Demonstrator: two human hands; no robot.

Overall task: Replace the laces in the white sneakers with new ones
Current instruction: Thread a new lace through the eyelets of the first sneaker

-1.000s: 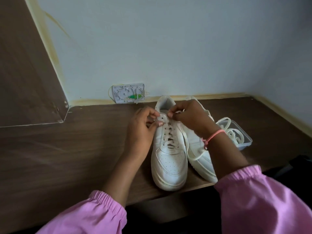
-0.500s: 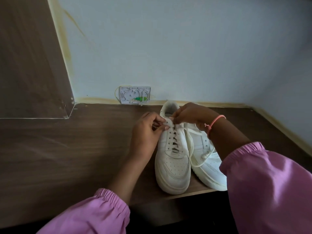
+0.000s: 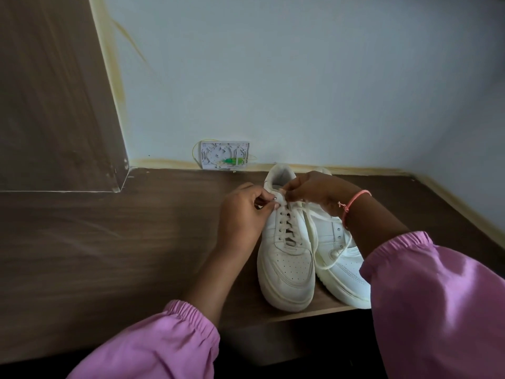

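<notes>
Two white sneakers stand side by side on the dark wooden desk, toes toward me. The left sneaker is laced up to its top eyelets. My left hand pinches the shoe's upper left edge at the top eyelet. My right hand pinches the lace end at the top of the tongue. A loose white lace trails from my right hand down across the right sneaker, whose eyelets look bare. My right forearm covers part of that shoe.
A small white wall box with a green part and a yellow wire sits behind the shoes. A wooden panel rises at the left. The desk's front edge runs just under the shoe toes. Walls close the back and right.
The camera has tilted up, so the shoes sit lower right in view. My right arm has swung across the right sneaker, and the clear tub of laces seen earlier is out of sight.
</notes>
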